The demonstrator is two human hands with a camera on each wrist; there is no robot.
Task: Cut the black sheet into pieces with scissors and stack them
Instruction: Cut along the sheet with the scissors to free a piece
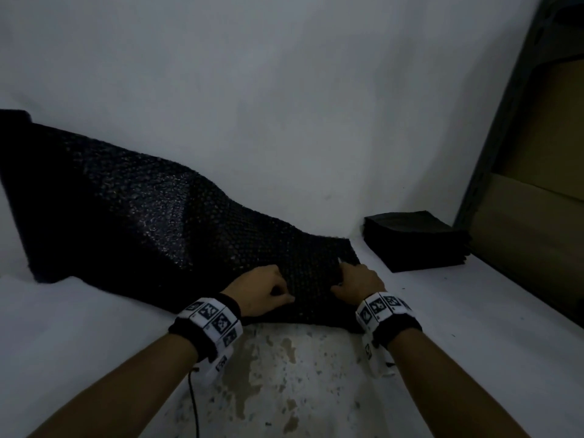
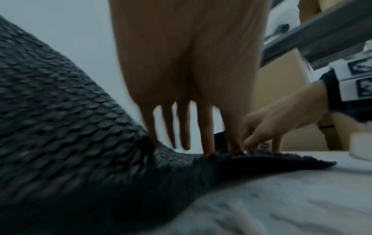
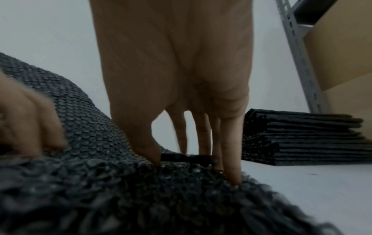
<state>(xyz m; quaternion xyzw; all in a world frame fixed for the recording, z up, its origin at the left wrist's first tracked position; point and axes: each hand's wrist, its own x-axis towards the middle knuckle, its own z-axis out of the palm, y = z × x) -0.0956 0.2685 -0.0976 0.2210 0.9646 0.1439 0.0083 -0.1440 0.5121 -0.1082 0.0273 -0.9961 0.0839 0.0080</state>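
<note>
Two hands press the near end of the black sheet (image 1: 151, 213): left hand (image 1: 262, 289) pinching it, right hand (image 1: 358, 281) fingers straight down on it. Its length runs away leftward; the stack (image 1: 414, 240) lies nearer the right hand

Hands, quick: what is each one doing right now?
Left hand: fingers down on the black sheet, apparently pinching it.
Right hand: fingers pressing on the same sheet; any grip cannot be told.
</note>
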